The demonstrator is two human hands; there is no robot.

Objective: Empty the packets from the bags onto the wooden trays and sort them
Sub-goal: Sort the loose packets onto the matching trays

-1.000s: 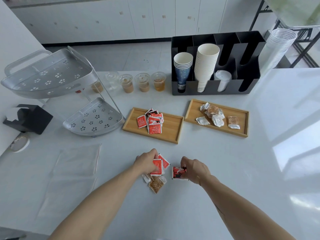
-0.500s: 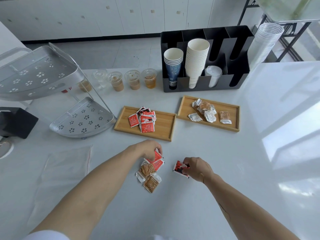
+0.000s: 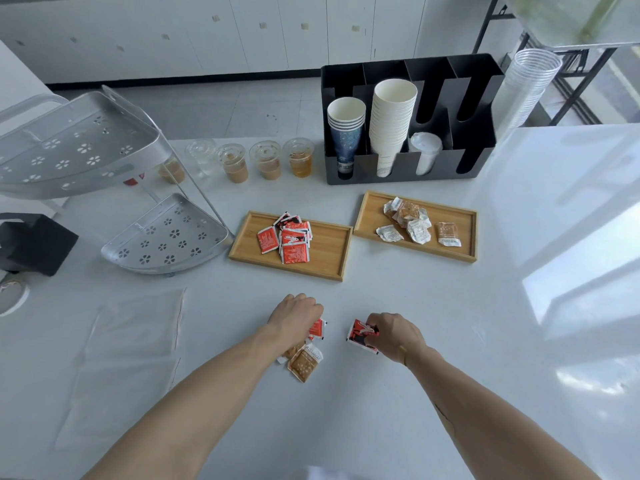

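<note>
My left hand [image 3: 296, 315] is closed over red packets [image 3: 317, 329] at the top of a small loose pile on the white table. Brown packets [image 3: 304, 363] of that pile lie just below the hand. My right hand [image 3: 393, 332] pinches a red-and-black packet [image 3: 360, 336] to the right of the pile. The left wooden tray [image 3: 325, 252] holds a heap of red packets [image 3: 289, 237]. The right wooden tray [image 3: 464, 237] holds brown and white packets [image 3: 408, 220]. An emptied clear bag [image 3: 128, 344] lies flat at the left.
A silver two-tier corner rack [image 3: 104, 188] stands at the left, a black box [image 3: 38, 242] beside it. Several lidded drink cups [image 3: 266, 162] line the far edge. A black cup organiser [image 3: 415, 119] and a stack of clear cups [image 3: 530, 84] stand behind the trays.
My left hand has shifted over the pile and now covers the red packets at its top. My right hand keeps hold of the red-and-black packet. The camera has tilted slightly.
</note>
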